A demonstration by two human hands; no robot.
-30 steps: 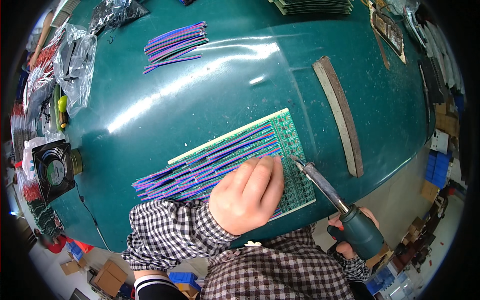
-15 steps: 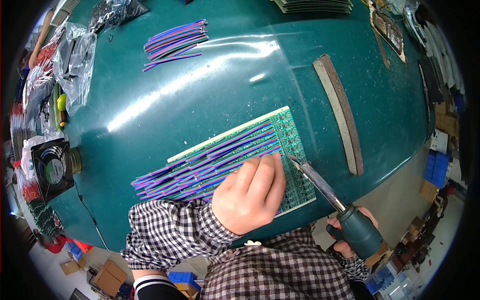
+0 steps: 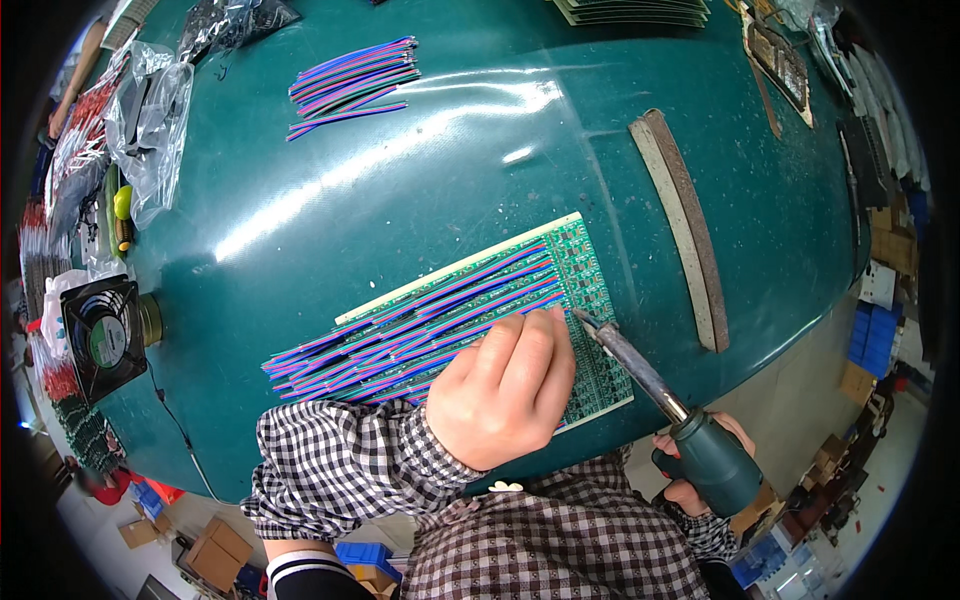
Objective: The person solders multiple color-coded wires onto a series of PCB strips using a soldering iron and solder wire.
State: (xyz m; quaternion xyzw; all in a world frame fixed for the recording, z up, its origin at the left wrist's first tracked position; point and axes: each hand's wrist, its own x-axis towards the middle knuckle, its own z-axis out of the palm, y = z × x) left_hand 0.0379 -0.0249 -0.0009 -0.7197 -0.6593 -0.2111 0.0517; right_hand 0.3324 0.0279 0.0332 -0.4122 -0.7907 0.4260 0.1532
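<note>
A green circuit board (image 3: 588, 275) lies at a slant near the table's front edge, with several rows of short blue, red, green and black ribbon wires (image 3: 340, 350) across it, jutting past its left end. Over the board, my left hand (image 3: 508, 385) is closed in a pinch on a ribbon wire, whose end lies at the board's connection points; the rest is hidden beneath my fingers. My right hand (image 3: 735, 430) grips the dark green handle of a soldering iron (image 3: 645, 375). Its tip rests at or just above the board, right beside my left fingertips.
A spare bundle of ribbon wires (image 3: 352, 85) lies at the far left. A curved grey-brown strip (image 3: 682, 230) is right of the board. A small black fan (image 3: 105, 340) stands at the left edge, near plastic bags (image 3: 150, 130). Stacked boards (image 3: 630, 10) sit at the back.
Very little differs. My left fingers have shifted slightly to the right, and the soldering iron's tip has moved a touch left, closer to them.
</note>
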